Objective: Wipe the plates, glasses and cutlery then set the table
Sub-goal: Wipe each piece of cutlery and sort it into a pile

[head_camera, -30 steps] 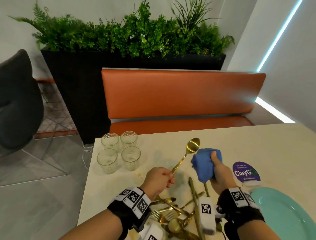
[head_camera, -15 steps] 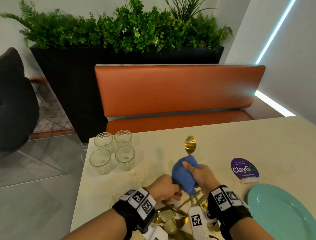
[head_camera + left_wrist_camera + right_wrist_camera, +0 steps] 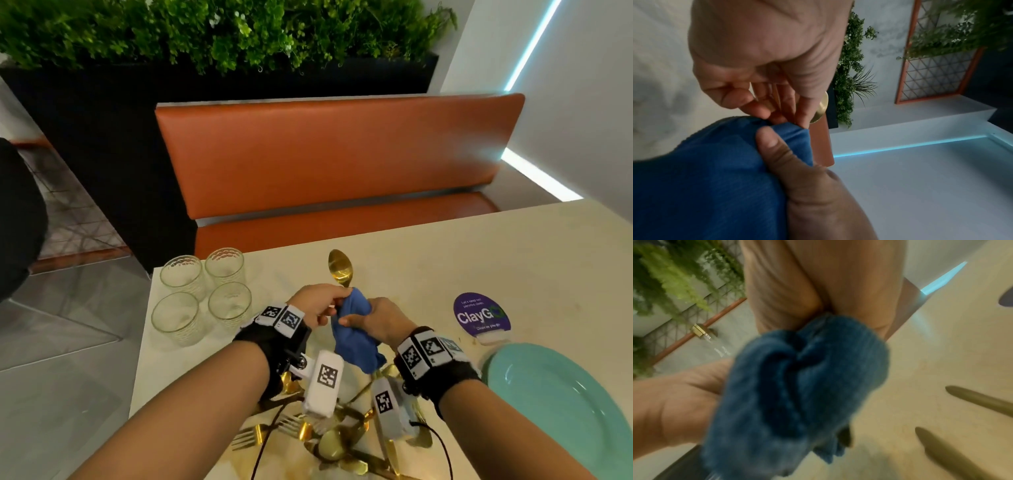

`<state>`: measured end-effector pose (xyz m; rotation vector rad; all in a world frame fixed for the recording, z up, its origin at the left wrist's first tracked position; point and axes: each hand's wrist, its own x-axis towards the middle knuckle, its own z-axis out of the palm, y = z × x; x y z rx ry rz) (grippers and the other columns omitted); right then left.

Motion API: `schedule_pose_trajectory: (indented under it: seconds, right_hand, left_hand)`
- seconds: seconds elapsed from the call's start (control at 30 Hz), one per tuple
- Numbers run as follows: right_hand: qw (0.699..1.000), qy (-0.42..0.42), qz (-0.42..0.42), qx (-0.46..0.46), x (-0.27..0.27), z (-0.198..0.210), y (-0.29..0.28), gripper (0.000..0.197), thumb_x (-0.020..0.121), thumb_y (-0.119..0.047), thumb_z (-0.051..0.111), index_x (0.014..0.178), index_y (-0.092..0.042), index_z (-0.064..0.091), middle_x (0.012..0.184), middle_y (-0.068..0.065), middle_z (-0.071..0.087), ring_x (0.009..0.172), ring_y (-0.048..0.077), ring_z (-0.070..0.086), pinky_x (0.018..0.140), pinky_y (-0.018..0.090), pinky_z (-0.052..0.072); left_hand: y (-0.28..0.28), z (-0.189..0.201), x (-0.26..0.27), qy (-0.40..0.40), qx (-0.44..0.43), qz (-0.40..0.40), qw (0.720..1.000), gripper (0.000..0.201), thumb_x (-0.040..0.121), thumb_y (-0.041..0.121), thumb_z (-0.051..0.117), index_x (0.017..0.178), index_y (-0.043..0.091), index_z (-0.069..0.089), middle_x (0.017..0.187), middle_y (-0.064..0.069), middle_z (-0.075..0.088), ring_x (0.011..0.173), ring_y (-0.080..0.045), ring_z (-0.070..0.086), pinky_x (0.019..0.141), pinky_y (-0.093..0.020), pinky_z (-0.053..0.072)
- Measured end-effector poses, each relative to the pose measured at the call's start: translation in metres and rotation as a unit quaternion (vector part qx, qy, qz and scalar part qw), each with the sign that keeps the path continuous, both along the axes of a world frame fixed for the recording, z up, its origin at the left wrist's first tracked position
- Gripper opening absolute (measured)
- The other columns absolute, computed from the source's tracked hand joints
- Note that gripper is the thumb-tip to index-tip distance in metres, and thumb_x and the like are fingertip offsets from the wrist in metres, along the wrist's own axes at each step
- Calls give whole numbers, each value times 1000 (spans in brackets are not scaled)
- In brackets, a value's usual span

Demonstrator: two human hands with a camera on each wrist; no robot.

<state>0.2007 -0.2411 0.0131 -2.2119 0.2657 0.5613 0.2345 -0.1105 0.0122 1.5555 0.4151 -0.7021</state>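
A gold spoon (image 3: 340,267) stands nearly upright over the table, bowl up, with its handle hidden in a blue cloth (image 3: 354,337). My left hand (image 3: 337,302) pinches the spoon just under the bowl, at the cloth's top edge. My right hand (image 3: 358,320) grips the cloth around the handle, thumb on the fabric. In the left wrist view the spoon bowl (image 3: 821,108) peeks out behind my fingers (image 3: 777,112), above the cloth (image 3: 715,178). The right wrist view is blurred and shows the bunched cloth (image 3: 807,386). Under my wrists lies a pile of gold cutlery (image 3: 337,440).
Several clear glasses (image 3: 202,294) stand at the table's left corner. A teal plate (image 3: 565,404) lies at the right, with a purple ClayGo sign (image 3: 481,313) behind it. An orange bench (image 3: 335,154) and a planter run along the far side.
The cloth has slid from the spoon's bowl down over the handle. My left hand has shifted up from the handle's end to just below the bowl, and the spoon now stands steeper.
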Motion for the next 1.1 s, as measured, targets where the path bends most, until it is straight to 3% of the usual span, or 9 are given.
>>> schedule_pose_trajectory:
  seconds: [0.07,0.17,0.27,0.4,0.47,0.53,0.7,0.97,1.1]
  right_hand:
    - [1000,-2,11,-16,5,1,0,29,78,-35,71,78,-10,56,76,6,58,68,20,52,52,22,40]
    - [998,6,36,-45,12,0,-1,34,76,-40,72,68,-14,52,70,3,55,63,17,49,51,22,36]
    - [992,5,52,-115,16,0,-12,39,78,-44,69,82,-7,58,78,7,56,73,21,51,59,26,39]
    - [989,19,24,-147,16,-5,-47,35,79,-42,67,79,-9,57,81,8,57,74,22,52,60,26,38]
    - [990,16,-24,-139,17,-7,-63,36,79,-42,67,69,-11,53,79,10,59,71,24,53,55,26,38]
    - [990,11,-64,-121,20,-8,-76,37,78,-42,68,69,-9,54,78,12,61,70,25,54,59,28,42]
    - [991,13,-104,-84,22,-4,-90,34,78,-39,70,63,-14,51,68,6,58,64,21,54,54,26,43]
    - [975,-12,-217,33,-7,-11,-110,35,74,-33,75,79,-2,59,76,14,63,72,26,59,66,37,49]
    - [946,-16,-311,89,-27,-15,-122,30,80,-27,69,80,1,57,76,16,59,73,27,56,60,32,45]
  left_hand:
    - [-2,-2,8,8,-21,39,999,23,86,20,65,66,14,55,63,2,47,52,-9,35,46,-20,23]
    - [-3,-7,25,-3,-33,96,995,20,85,21,67,69,13,59,70,2,55,57,-8,40,49,-20,26]
    - [2,-13,47,-26,8,134,991,18,87,25,63,74,13,65,85,-2,63,65,-9,45,52,-21,30]
    - [16,-23,75,-124,104,88,983,30,93,26,55,111,5,65,102,-8,67,75,-12,52,64,-22,40]
    - [20,-31,83,-184,276,-43,942,26,93,28,55,108,11,67,112,-6,67,96,-21,59,81,-29,45]
    - [20,-43,89,-212,398,-167,877,17,93,28,55,98,19,69,111,-4,67,103,-25,60,84,-31,45]
    - [11,-70,101,-222,521,-357,742,21,93,35,52,104,27,67,111,1,66,107,-23,58,90,-32,40]
    - [5,-85,92,-321,569,-338,677,26,94,37,49,110,24,64,110,-2,65,108,-24,49,87,-34,38]
    - [-28,-76,66,-413,481,-388,669,25,96,25,49,116,26,64,113,2,66,109,-20,48,88,-32,40]
